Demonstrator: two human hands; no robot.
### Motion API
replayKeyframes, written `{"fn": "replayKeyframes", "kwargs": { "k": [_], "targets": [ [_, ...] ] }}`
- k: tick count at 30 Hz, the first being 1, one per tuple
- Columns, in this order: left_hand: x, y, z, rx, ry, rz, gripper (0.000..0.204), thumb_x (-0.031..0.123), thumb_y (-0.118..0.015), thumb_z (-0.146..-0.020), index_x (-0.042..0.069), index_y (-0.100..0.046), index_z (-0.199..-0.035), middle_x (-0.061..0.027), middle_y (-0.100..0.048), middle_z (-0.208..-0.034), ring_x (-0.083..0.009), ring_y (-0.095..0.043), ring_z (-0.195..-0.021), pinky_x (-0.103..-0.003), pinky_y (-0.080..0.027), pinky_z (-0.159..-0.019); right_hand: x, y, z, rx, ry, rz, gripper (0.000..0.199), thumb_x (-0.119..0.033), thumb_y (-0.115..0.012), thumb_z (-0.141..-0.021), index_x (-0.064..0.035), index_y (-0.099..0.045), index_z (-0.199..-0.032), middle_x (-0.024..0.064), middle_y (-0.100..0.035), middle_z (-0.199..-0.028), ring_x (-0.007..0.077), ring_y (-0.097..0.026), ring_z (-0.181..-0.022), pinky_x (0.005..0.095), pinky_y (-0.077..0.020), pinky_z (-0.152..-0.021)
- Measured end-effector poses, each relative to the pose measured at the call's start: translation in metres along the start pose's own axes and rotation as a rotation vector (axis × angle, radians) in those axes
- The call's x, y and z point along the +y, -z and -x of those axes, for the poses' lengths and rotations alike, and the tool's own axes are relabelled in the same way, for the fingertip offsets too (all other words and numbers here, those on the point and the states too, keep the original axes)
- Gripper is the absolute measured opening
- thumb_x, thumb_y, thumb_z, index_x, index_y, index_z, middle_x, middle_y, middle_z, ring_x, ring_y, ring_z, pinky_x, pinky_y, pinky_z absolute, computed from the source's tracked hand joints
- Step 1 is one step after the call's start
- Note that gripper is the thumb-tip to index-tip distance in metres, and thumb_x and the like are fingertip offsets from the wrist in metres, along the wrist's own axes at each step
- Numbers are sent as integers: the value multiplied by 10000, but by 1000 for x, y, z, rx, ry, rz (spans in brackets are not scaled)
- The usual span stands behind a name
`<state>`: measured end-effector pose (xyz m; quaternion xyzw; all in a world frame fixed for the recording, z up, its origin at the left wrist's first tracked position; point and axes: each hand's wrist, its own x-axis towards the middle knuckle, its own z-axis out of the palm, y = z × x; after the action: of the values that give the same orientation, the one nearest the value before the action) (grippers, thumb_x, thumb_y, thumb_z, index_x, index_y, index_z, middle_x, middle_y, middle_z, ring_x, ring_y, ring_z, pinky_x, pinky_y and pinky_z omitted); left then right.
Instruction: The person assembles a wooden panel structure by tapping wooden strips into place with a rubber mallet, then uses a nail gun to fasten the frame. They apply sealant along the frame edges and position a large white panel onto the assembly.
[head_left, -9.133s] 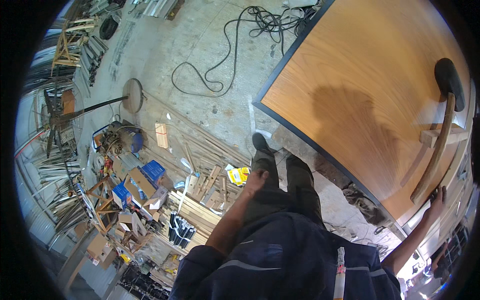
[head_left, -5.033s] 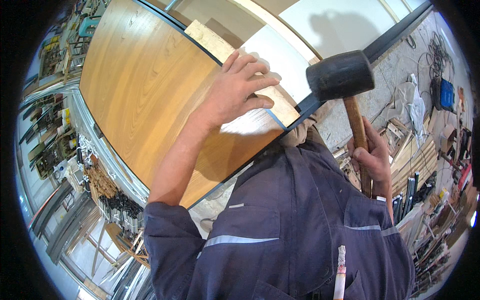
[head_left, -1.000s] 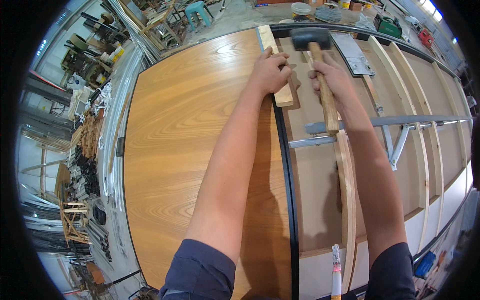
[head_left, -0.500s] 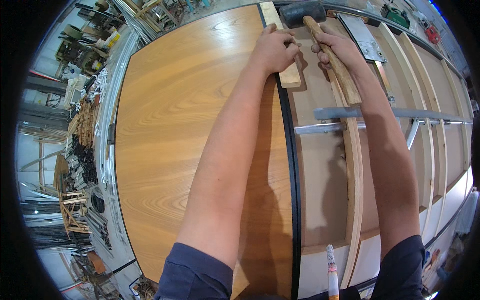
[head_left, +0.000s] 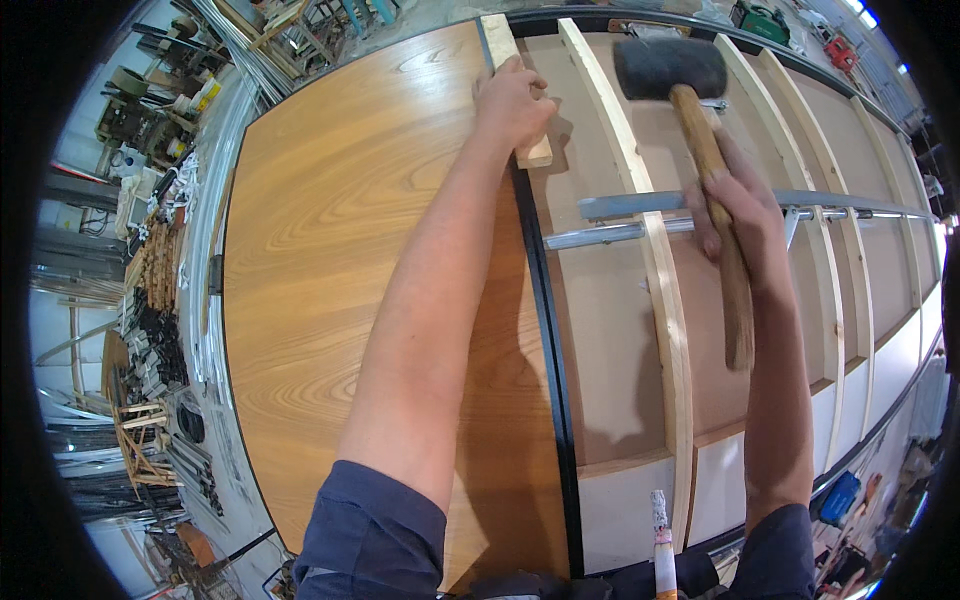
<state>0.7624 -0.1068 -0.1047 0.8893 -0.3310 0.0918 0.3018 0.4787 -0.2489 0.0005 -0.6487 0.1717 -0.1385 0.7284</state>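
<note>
My left hand (head_left: 510, 105) is closed round a short pale wood block (head_left: 537, 152), which lies along the dark edge strip (head_left: 545, 310) of the wood-grain panel (head_left: 340, 250). In my right hand (head_left: 742, 215), a rubber mallet (head_left: 735, 310) is gripped by its wooden handle. Its black head (head_left: 670, 70) is raised, to the right of the block and apart from it. Slight blur shows on the mallet and the right fingers.
Right of the panel is an open frame with pale wooden slats (head_left: 660, 300), crossed by a metal bar (head_left: 630, 205) and a rod (head_left: 600, 236). A lit cigarette (head_left: 663, 550) juts up at the bottom. Scrap wood (head_left: 160, 265) and metal lengths (head_left: 205, 300) lie at the left.
The mallet has swung up and away to the right from beside the block, its head now larger in view. My left hand still holds the block; the whole view has shifted slightly.
</note>
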Motion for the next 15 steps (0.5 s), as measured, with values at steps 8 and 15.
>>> {"fn": "replayKeyframes", "kwargs": {
  "k": [8, 15],
  "targets": [
    [20, 31, 38, 125, 94, 356, 363, 133, -670, -749, 112, -781, -1094, -210, -467, -1557, -373, -444, -1438, -409, -412, -1145, -13, 57, 158, 175, -28, 12, 843, -285, -662, -918, 5, -257, -1598, 91, -609, -737, 85, -514, -438, 193, -398, -365],
    [-30, 112, 161, 141, 94, 124, 370, 107, -659, -811, 1, -731, -1158, -281, -504, -1482, -438, -480, -1368, -458, -409, -1139, -26, 87, 288, 410, -251, -48, 887, -109, -638, -823, -26, -245, -1614, 103, -614, -751, 96, -521, -459, 203, -430, -403]
  ]
}}
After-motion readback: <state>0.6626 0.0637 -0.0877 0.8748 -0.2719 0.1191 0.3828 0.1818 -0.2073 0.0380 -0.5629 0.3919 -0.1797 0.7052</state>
